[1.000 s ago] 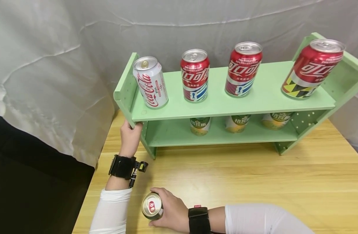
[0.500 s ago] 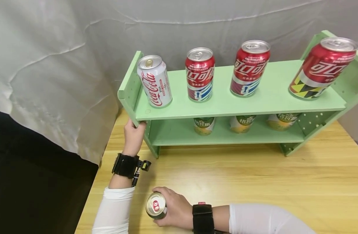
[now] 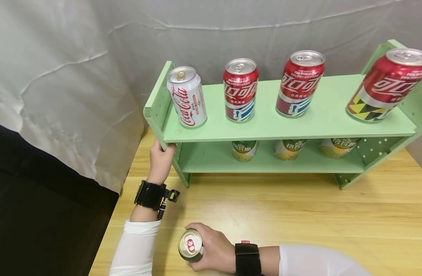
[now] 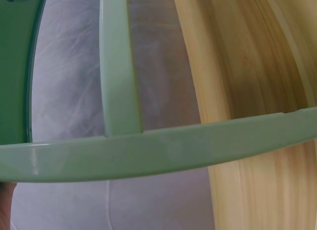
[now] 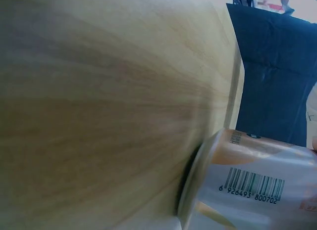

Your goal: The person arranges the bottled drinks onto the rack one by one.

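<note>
Can upright in right hand, top facing up

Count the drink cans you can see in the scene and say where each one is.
8. Four on the top shelf: white can, three red cans. Three green cans below, partly hidden. One can in the right hand.

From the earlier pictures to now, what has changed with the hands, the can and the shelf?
Almost nothing. Everything sits slightly further right in the head view, which looks like head movement rather than a move by the hands. The right hand still grips the can on the table, and the left hand still holds the shelf at its left end. The shelved cans kept their places.
</note>
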A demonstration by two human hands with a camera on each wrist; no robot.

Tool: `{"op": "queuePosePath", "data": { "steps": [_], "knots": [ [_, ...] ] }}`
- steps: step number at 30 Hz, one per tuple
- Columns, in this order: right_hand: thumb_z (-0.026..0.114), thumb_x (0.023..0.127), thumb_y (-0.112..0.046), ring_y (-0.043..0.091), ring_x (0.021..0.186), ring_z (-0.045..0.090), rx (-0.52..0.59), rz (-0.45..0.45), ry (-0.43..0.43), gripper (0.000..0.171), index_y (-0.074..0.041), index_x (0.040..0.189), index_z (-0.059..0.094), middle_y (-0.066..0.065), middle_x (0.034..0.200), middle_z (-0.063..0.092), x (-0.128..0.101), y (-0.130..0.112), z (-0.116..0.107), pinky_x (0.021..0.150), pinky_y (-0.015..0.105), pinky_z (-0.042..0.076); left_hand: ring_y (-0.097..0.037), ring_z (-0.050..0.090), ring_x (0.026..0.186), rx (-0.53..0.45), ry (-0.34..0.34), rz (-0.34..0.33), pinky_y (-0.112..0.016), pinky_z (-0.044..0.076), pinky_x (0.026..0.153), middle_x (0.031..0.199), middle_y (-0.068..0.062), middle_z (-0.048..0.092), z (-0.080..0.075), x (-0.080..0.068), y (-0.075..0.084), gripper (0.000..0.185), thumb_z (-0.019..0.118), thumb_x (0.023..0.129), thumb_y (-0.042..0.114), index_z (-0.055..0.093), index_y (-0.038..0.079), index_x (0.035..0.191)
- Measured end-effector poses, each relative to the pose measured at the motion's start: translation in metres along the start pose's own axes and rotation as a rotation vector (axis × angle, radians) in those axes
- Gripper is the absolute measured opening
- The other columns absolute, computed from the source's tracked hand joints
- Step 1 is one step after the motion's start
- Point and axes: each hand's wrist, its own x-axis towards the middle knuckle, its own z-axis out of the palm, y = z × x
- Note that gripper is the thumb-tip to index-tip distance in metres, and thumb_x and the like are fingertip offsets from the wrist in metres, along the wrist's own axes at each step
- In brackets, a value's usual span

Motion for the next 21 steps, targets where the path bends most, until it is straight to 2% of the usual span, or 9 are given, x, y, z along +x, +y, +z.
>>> {"op": "queuePosePath", "data": {
  "steps": [4,9,14,21],
  "knots": [
    [0.082,0.063,-0.026,0.004,0.103,0.057,0.002,-0.015,0.007,0.077,-0.013,0.129,0.045,-0.004,0.116,0.059,-0.002,0.001,-0.005,0.082,0.019,0.048,-0.017,0.047,0.081,0.004,0.006,0.002,-0.025,0.040,0.068,0.095,-0.009,0.055,-0.001,0.000,0.000,0.034,0.050,0.088,0.012,0.057,0.008,0.122],
    [0.083,0.060,-0.024,0.005,0.100,0.058,-0.006,-0.051,0.048,0.078,-0.013,0.128,0.046,-0.004,0.115,0.060,-0.007,0.002,-0.012,0.079,0.018,0.048,-0.017,0.049,0.086,0.008,-0.021,-0.015,-0.026,0.042,0.073,0.103,-0.011,0.059,0.001,-0.001,-0.002,0.035,0.051,0.088,0.013,0.057,0.008,0.123],
    [0.084,0.060,-0.021,0.005,0.101,0.058,0.053,-0.068,0.042,0.079,-0.014,0.129,0.046,-0.005,0.114,0.060,-0.005,0.003,-0.024,0.083,0.019,0.048,-0.016,0.049,0.089,-0.005,-0.024,-0.016,-0.028,0.043,0.077,0.108,-0.010,0.059,0.001,-0.001,-0.002,0.035,0.051,0.089,0.013,0.056,0.010,0.123],
    [0.085,0.058,-0.020,0.007,0.106,0.058,0.096,-0.114,0.027,0.080,-0.018,0.129,0.048,-0.003,0.121,0.059,0.003,-0.001,-0.046,0.088,0.022,0.048,-0.016,0.048,0.087,-0.005,-0.018,-0.017,-0.026,0.042,0.074,0.105,-0.010,0.058,-0.001,0.000,-0.001,0.034,0.050,0.089,0.013,0.056,0.009,0.123]
  ]
}}
